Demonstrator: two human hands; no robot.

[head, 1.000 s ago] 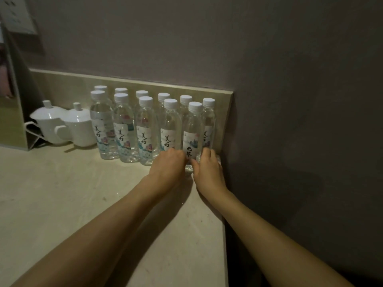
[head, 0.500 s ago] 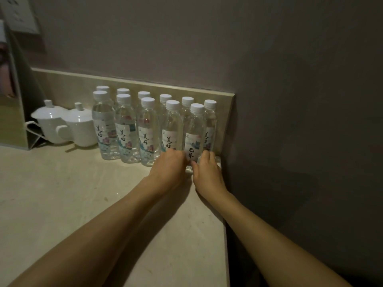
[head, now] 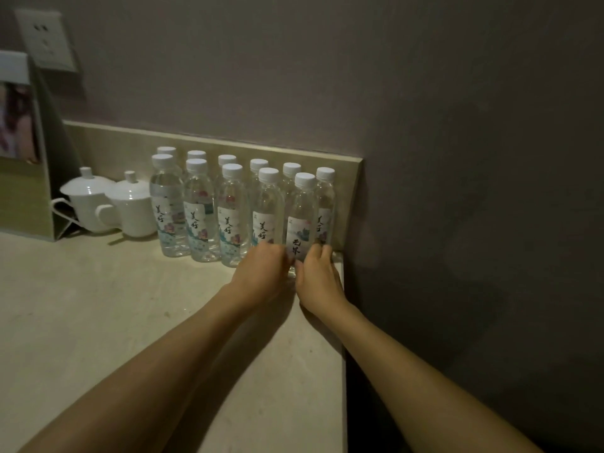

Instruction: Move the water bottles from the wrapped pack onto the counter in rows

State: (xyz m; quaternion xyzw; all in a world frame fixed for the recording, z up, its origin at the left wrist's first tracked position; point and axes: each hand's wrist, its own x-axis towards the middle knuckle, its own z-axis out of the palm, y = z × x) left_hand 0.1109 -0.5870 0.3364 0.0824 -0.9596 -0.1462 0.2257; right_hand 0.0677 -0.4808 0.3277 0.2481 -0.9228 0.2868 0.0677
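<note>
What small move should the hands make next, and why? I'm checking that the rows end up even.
Probably let go. Both the left hand and right hand cup the base of the last front bottle, which stands upright beside its neighbours at the counter edge, completing the row.

Water bottles stand upright in two rows on the counter (head: 98, 322), against the backsplash (head: 130, 142) at the far edge. The near row holds five bottles, the far row six. Left of the rows sit two lidded cups (head: 108, 204) side by side, touching; left of them stands a display stand (head: 23, 191). The left hand (head: 263, 273) and right hand (head: 318, 279) flank the rightmost near-row bottle (head: 302, 220) at its base, near the counter's right edge.
</note>
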